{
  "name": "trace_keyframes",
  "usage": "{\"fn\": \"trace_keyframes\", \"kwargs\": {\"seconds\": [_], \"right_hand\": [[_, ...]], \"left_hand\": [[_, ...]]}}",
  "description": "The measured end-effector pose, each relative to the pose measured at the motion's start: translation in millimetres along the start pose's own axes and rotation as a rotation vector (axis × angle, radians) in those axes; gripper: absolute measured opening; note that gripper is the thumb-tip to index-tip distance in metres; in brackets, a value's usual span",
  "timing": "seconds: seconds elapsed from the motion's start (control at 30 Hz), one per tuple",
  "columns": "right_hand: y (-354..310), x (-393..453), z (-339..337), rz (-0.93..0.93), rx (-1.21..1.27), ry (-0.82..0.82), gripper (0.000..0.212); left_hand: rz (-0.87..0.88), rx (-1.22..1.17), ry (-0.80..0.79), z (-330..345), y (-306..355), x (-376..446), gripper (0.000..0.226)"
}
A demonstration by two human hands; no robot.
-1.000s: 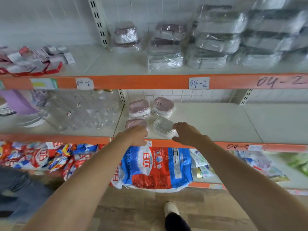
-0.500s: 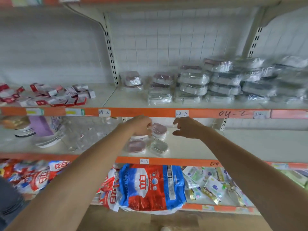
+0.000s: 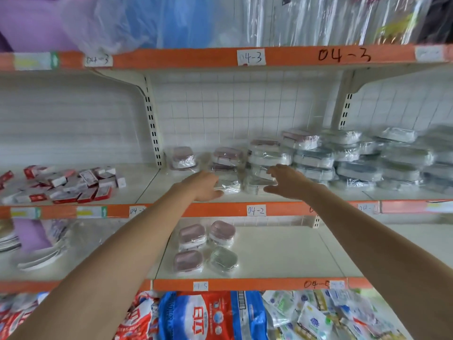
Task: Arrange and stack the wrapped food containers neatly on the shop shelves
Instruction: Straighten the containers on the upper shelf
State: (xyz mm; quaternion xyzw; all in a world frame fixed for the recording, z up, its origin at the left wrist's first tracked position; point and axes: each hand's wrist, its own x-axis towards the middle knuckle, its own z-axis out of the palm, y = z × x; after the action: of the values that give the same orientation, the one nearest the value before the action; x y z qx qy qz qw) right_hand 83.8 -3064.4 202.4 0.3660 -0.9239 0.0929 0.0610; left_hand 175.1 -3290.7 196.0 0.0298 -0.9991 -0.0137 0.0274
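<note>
Wrapped food containers stand in stacks on the 04-2 shelf (image 3: 147, 187): a pink-lidded one (image 3: 182, 157), a pink stack (image 3: 228, 157), a taller stack (image 3: 266, 153) and a big grey-lidded pile (image 3: 355, 163). My left hand (image 3: 204, 186) reaches the clear-wrapped bottom container (image 3: 230, 186) of the pink stack and touches its near end. My right hand (image 3: 284, 182) is spread beside the taller stack, fingers at its wrap. On the shelf below lie three pink containers (image 3: 192, 235) and a grey-green one (image 3: 223, 260).
Small red-and-white boxes (image 3: 63, 182) are heaped on the left of the 04-2 shelf. Plates (image 3: 36, 256) sit lower left. Detergent bags (image 3: 213, 315) and sachets (image 3: 318, 315) fill the bottom shelf. Plastic-covered goods (image 3: 147, 20) hang over the 04-3 shelf edge.
Both hands have risen from the lower shelf's small containers to the stacks on the 04-2 shelf. The view has tilted upward, so the 04-3 shelf now shows.
</note>
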Motion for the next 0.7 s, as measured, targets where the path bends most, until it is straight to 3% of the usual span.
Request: {"fn": "trace_keyframes", "kwargs": {"seconds": [0.4,0.53,0.7], "right_hand": [[48.1,82.7,13.6,0.035,-0.118,0.055,0.070],[66.7,121.8,14.4,0.046,-0.105,0.061,0.074],[89.7,150.6,28.8,0.127,-0.112,-0.036,0.094]], "left_hand": [[-0.024,-0.067,-0.083,50.2,-22.8,94.7,0.058],[-0.067,-0.098,-0.102,55.9,-40.0,124.1,0.089],[-0.122,-0.082,-0.287,77.4,-54.4,140.3,0.112]]}}
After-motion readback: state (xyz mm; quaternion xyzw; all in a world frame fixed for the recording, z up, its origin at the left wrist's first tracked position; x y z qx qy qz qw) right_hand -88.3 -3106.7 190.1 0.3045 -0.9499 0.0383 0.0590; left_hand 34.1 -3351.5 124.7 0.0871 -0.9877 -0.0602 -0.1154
